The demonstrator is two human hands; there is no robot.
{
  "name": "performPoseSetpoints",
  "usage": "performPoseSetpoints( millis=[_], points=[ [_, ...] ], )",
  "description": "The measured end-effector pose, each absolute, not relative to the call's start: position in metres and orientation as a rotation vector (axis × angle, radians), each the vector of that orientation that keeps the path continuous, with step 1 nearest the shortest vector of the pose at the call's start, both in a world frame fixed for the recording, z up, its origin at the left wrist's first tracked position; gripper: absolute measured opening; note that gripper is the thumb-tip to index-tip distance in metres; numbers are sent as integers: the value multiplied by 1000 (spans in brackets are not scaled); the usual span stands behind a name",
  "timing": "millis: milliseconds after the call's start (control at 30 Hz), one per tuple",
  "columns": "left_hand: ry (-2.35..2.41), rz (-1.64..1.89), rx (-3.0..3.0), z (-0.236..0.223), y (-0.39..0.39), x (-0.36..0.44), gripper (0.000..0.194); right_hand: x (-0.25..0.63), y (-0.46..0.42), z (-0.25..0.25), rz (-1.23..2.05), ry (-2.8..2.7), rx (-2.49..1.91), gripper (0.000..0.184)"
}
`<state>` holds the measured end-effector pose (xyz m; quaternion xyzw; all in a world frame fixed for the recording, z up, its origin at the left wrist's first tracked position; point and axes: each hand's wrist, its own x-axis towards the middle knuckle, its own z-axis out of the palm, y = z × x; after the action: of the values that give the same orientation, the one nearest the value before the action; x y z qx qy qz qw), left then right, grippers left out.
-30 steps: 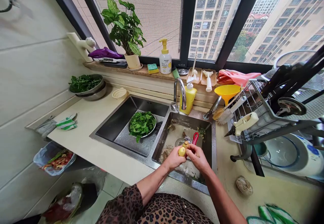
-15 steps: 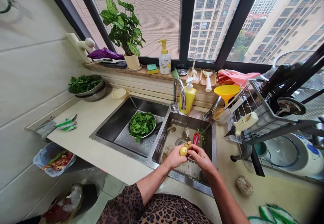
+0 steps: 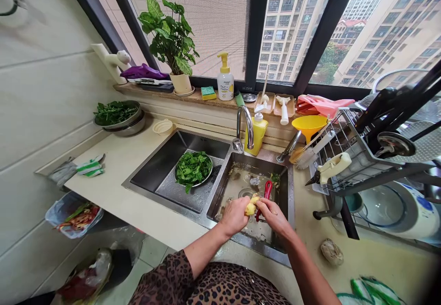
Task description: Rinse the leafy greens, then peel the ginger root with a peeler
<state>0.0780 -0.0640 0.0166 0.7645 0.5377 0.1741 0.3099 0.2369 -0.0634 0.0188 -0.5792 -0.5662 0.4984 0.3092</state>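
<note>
Over the right basin, my left hand is wrapped round a knobbly, pale yellow piece of ginger. The fingers of my right hand pinch the ginger from the other side, near its upper end. Beneath my hands, a red-handled tool lies in the sink basin; my right hand partly covers it, and its kind is unclear. Dirty-looking water and scraps surround the drain. In the left basin a bowl of green leaves stands apart from both hands.
A faucet and a yellow soap bottle rise behind the basins. On the right are a loaded dish rack and a wrapped, pale lump. Stacked bowls of greens stand at the left. A lined scrap bin hangs below the counter.
The ginger has turned in my fingers, and my left hand has rolled with its back more upward. More of the red tool shows between and beyond my hands.
</note>
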Motion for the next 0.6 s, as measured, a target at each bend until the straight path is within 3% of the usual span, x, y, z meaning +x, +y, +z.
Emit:
performPoseSetpoints(
  millis=[167, 333, 433, 600],
  points=[
    [1386, 439, 2062, 16, -67, 82, 25, 228, -65, 17, 1026, -1594, -1698, 26],
    [1351, 514, 1940, 12, -66, 82, 19, 228, -68, 14, 1035, -1608, -1636, 15],
    [1406, 463, 2011, 16, -67, 81, 20, 230, -69, 18, 1113, -1636, -1546, 18],
    [1458, 392, 2103, 21, -71, 80, 23, 227, -72, 27, 962, -1633, -1674, 22]
  ],
)
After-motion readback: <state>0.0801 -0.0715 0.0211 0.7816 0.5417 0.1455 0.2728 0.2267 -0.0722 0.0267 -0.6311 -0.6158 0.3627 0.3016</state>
